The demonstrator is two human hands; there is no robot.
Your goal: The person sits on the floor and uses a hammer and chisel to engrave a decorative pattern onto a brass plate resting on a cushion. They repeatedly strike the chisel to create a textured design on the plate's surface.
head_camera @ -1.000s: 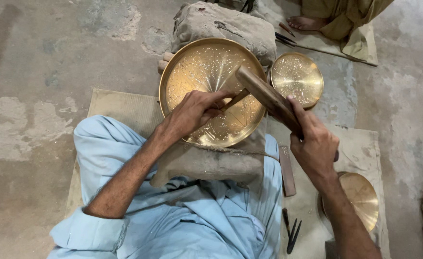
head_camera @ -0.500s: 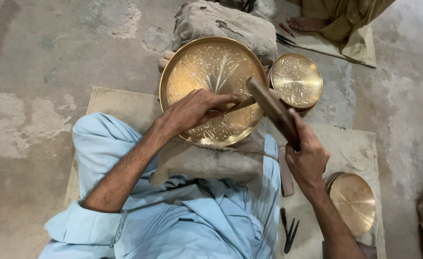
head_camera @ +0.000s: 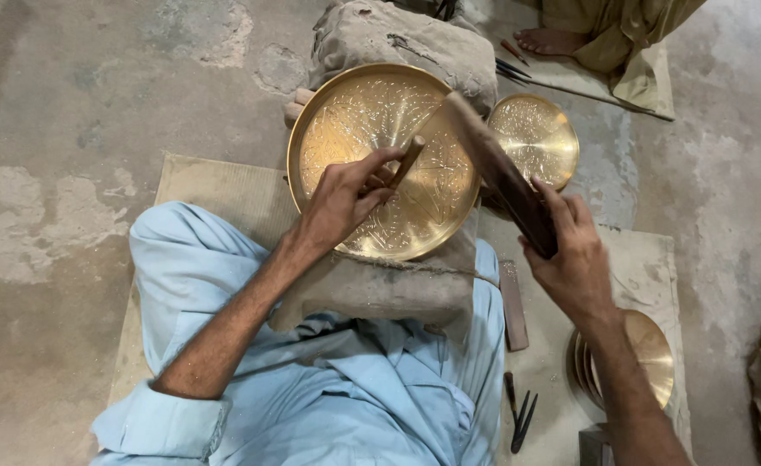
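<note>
Two hands are at work over one large brass plate (head_camera: 380, 164). We note that our left hand (head_camera: 341, 203) is closed around a short chisel (head_camera: 408, 160), whose tip rests on the plate's engraved face just right of centre. Our right hand (head_camera: 570, 255) is clenched on a dark wooden mallet (head_camera: 501, 177), held tilted above the plate's right edge, its head close to the top of the chisel; whether the two touch, we cannot tell, as the mallet is blurred.

The plate leans on a cloth-wrapped block (head_camera: 372, 289) across our lap, with its upper rim against a grey stone-like bag (head_camera: 402, 39). Its left rim has open room beside it; its right rim sits close to a smaller brass plate (head_camera: 536, 138), partly covered by the mallet.

The floor (head_camera: 69, 112) is worn grey concrete, patched and stained, and open on the left. We sit on a pale mat (head_camera: 208, 185). To our right lie a flat metal bar (head_camera: 513, 304), several thin dark tools (head_camera: 518, 414) and a stack of brass plates (head_camera: 648, 354), partly hidden behind our right forearm.

At the top edge another person's bare foot (head_camera: 549, 39) rests on a mat, the body cut off by the frame. Dark bundles at the right edge are too cut off to identify.
</note>
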